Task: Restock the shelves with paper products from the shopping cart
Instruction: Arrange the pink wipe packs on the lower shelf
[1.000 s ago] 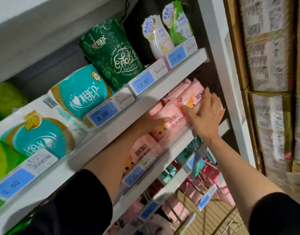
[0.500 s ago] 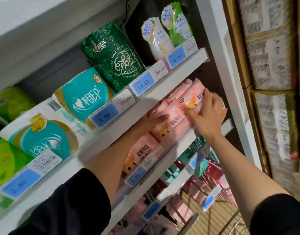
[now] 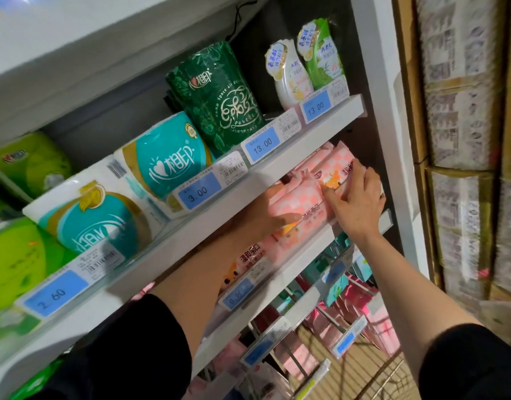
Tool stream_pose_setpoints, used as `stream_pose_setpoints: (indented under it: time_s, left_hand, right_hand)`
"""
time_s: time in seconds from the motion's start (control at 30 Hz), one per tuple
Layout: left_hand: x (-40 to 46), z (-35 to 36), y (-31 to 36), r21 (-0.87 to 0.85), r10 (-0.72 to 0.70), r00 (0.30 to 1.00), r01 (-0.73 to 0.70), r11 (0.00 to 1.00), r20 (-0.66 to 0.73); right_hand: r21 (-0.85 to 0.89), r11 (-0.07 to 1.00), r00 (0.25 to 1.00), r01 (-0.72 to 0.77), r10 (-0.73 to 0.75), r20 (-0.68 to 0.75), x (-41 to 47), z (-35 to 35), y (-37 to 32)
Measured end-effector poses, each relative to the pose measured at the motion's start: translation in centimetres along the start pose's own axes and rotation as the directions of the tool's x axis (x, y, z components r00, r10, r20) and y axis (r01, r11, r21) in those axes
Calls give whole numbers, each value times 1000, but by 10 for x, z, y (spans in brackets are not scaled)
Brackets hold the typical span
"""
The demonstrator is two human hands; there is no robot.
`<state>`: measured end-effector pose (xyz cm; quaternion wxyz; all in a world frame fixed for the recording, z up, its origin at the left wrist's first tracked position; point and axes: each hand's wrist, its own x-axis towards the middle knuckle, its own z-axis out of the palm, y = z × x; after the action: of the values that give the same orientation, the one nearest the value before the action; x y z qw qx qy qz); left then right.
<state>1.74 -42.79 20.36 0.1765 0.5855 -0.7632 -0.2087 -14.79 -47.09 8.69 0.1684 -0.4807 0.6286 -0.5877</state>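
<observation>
Two hands are in among the pink packs on the middle shelf [image 3: 312, 256], seen from the one head view. The right hand [image 3: 356, 202] lies over the right end of the stack, its grip spread and pressing on the top pink checked pack [image 3: 333, 176], thumb at the pack's front edge; the fingers look fairly straight, pushing more than clasping. The left hand [image 3: 274, 222] reaches in under the upper shelf [image 3: 277, 168], which hides most of it. Only the thumb shows, laid across a lower pink pack [image 3: 297, 197], so I cannot tell whether that grip is clenched on anything or simply steadying.

The main risk, as I judge it, is the stack itself. The packs are soft and slippery-looking, and they are piled at a slant close to the shelf's front lip; a push from the right hand that is too firm or off-centre could slide the top pack sideways or tip a lower one out over the edge (the price tag strip [image 3: 238, 293] gives little barrier). Anything that falls would likely land on the hanging goods [image 3: 349, 301] below or beside the shopping cart [image 3: 392, 368], whose wire rim shows at bottom right. Withdrawing the left arm could also drag a pack forward.
</observation>
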Motion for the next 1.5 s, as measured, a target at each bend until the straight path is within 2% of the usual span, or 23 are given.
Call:
stream_pose_setpoints:
  time_s: [0.07,0.3,0.5,0.57,0.67,0.73,0.83,0.93,1.03,1.33,1.4,1.5]
  left_hand:
    - [-3,-1,-2,13,66,998,-66,998,-1]
    - [-3,5,-8,-108,84,996,-88,990,-38]
    - [-5,7,-2,78,233,962,-224,972,-143]
    - [-5,12,-3,175,258,947,-226,958,-192]
    - [-2,17,-9,354,273,946,-198,914,-174]
    - [-2,16,-10,366,270,950,-198,909,-156]
    - [-6,13,-9,357,339,933,-278,892,-121]
    - [-10,13,-7,324,351,922,-285,902,-166]
    - [-14,16,-11,378,375,908,-285,881,-188]
    - [-53,26,-11,512,548,787,-359,780,-284]
    - [-68,18,-20,514,521,794,-319,796,-313]
    - [-85,-6,-38,470,367,876,-192,861,-314]
  right_hand:
    - [-2,1000,1000,6,-6,8,-3,-1,-1]
    - [30,999,999,35,-36,11,-18,-8,-6]
    - [8,1000,1000,24,-24,-19,-9,-20,-14]
    - [-20,1000,1000,18,-18,-6,5,-25,-23]
    - [-72,997,998,-19,24,64,19,-31,-28]
    - [-96,995,996,-19,27,83,19,-30,-28]
    - [-69,998,1000,1,0,14,13,-24,-26]
    - [-24,999,999,24,-25,-35,1,-20,-25]
    - [-4,998,997,55,-55,-45,-13,-18,-26]
    - [53,996,994,74,-69,-90,-48,-30,-38]
    - [72,995,995,64,-59,-76,-60,-29,-43]
    - [82,994,997,70,-67,-40,-80,-24,-54]
